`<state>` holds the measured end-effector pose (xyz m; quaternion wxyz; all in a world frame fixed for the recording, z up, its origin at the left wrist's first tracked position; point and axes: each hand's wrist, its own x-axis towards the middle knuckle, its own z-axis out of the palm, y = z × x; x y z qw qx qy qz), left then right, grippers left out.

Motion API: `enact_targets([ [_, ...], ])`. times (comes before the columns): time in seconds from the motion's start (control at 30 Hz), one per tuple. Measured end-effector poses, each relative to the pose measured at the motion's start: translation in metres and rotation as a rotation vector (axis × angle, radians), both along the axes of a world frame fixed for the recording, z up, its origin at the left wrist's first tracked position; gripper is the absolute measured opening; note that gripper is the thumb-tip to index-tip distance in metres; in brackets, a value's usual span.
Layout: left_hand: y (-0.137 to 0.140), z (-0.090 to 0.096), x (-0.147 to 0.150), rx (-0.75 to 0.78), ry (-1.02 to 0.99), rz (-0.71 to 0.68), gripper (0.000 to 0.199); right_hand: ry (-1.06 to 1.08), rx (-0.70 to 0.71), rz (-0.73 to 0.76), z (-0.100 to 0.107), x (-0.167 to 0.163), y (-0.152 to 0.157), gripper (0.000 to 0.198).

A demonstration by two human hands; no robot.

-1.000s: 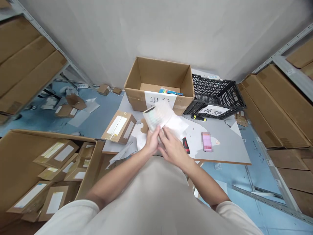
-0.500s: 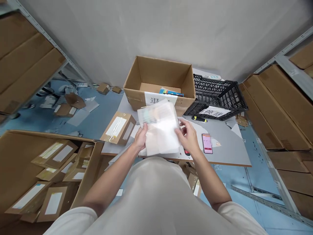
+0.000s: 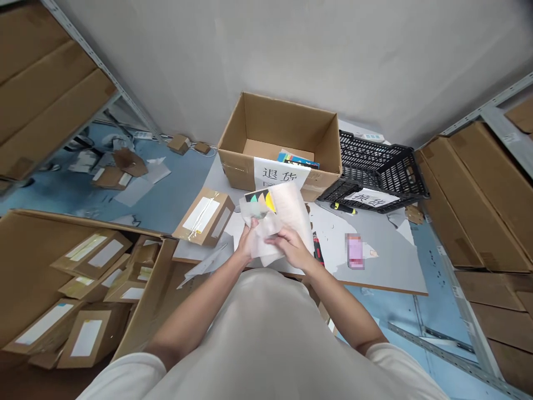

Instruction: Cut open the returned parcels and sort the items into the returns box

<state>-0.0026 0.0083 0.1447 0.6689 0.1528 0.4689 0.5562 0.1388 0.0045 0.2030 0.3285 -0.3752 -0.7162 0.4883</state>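
White wrapping (image 3: pixel 296 214), perhaps foam, held in both hands (image 3: pixel 247 241) (image 3: pixel 292 248), now bares a colourful item (image 3: pixel 261 199).

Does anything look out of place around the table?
Yes: loose paper sheets and an open carton lie strewn on the floor to the left, like litter. A creased white sheet lies askew, jutting past the table.
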Motion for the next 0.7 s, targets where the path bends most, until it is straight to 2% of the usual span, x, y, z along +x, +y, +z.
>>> enact_targets([
  [0.13,0.0,0.005,-0.003,0.046,-0.005,0.014,0.062,0.062,0.017,-0.414,-0.014,0.013,0.009,0.043],
  [0.23,0.0,0.007,-0.012,-0.011,0.009,-0.002,0.063,-0.006,-0.027,-0.544,-0.019,0.036,0.019,0.043],
  [0.37,0.001,0.009,-0.021,-0.035,-0.002,-0.082,0.063,-0.007,-0.182,-0.507,-0.013,0.048,0.024,0.048],
  [0.53,0.008,0.015,-0.018,-0.027,-0.005,-0.163,0.063,0.055,-0.181,-0.317,0.004,0.031,0.013,0.061],
  [0.6,0.018,0.019,-0.018,-0.001,0.057,-0.13,0.063,0.093,-0.199,-0.315,0.005,0.029,0.01,0.063],
  [0.7,0.045,0.025,-0.031,0.103,0.26,-0.026,0.054,0.211,-0.26,-0.421,0.0,0.041,0.008,0.059],
])
